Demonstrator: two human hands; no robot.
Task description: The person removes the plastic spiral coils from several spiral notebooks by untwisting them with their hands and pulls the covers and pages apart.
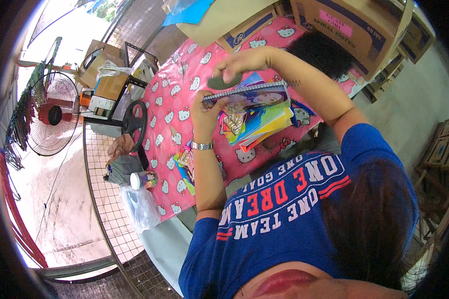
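Note:
My left hand [207, 107], with a metal watch at the wrist, is closed around the left end of a spiral notebook [272, 96], its thumb over the cover. The notebook's wire binding runs along its far edge, and loose coil sticks out past the right end. Just beyond that edge is my right hand [242, 65], reaching over from the right with fingers curled down. Under its fingertips is a dark green rounded thing [224, 81] whose kind I cannot make out. Nearer to me, bright printed covers and coloured sheets [264, 129] lie beneath the notebook.
A pink patterned cloth [167, 144] covers the table. Black coils [319, 54] are heaped at the far right beside a large carton [344, 30]. At the left are a lidded jar [143, 180], a plastic bag [139, 207], a black ring-shaped object [134, 124] and a standing fan [55, 114].

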